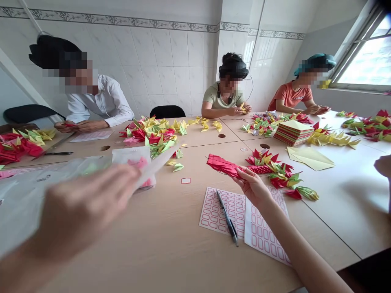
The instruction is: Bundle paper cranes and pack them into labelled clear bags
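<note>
My left hand, smeared by motion, is closed on the edge of a whitish, see-through plastic bag. Pink folded paper shows through the plastic behind my fingers. My right hand pinches a bundle of red folded paper above the table. Just behind that hand lies a pile of red, green and yellow paper cranes. Below it are sheets of red-bordered labels, with a dark pen across one. A single loose label lies between my hands.
More plastic bags spread over the table's left side. A heap of paper cranes lies mid-table, and a stack of coloured paper stands at the right. Three people sit across the table, handling folded paper.
</note>
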Action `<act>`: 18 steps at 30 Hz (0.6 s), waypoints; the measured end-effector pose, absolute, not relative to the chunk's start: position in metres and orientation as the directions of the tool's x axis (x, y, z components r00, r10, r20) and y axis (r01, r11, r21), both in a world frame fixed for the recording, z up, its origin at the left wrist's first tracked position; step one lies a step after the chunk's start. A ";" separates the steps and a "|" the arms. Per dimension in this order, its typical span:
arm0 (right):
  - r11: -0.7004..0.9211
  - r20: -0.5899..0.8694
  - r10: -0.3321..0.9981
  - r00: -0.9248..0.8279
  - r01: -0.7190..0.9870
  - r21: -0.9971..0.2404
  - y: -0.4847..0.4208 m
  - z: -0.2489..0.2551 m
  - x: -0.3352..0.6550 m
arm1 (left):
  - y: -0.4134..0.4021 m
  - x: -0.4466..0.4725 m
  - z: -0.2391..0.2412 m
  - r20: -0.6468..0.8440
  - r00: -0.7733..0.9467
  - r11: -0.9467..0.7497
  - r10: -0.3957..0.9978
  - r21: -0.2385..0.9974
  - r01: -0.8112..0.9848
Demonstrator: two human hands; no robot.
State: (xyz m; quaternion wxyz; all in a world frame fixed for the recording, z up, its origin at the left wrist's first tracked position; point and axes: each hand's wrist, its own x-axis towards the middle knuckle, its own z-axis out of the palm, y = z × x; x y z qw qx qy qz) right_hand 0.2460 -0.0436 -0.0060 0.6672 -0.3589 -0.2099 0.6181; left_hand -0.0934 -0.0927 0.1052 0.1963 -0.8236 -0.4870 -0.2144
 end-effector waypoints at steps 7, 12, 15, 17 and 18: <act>-0.004 -0.175 0.964 0.202 -0.644 -0.765 -0.041 -0.008 0.255 | -0.143 -0.036 -0.004 -0.071 0.594 -0.586 0.802 -0.287 0.758; -0.056 -0.187 0.969 0.162 -0.595 -0.802 -0.042 -0.010 0.251 | -0.113 -0.034 0.012 -0.155 0.575 -0.576 0.803 0.042 0.816; -0.107 -0.178 0.980 0.088 -0.522 -0.846 -0.045 -0.008 0.244 | -0.078 -0.037 0.018 -0.125 0.724 -0.712 0.678 0.132 0.689; -0.131 -0.172 0.984 0.050 -0.450 -0.883 -0.048 -0.008 0.240 | -0.057 -0.037 0.016 -0.118 0.798 -0.776 0.591 0.186 0.602; -0.147 -0.174 0.984 0.031 -0.408 -0.901 -0.048 -0.007 0.238 | -0.048 -0.036 0.015 -0.115 0.820 -0.792 0.561 0.212 0.572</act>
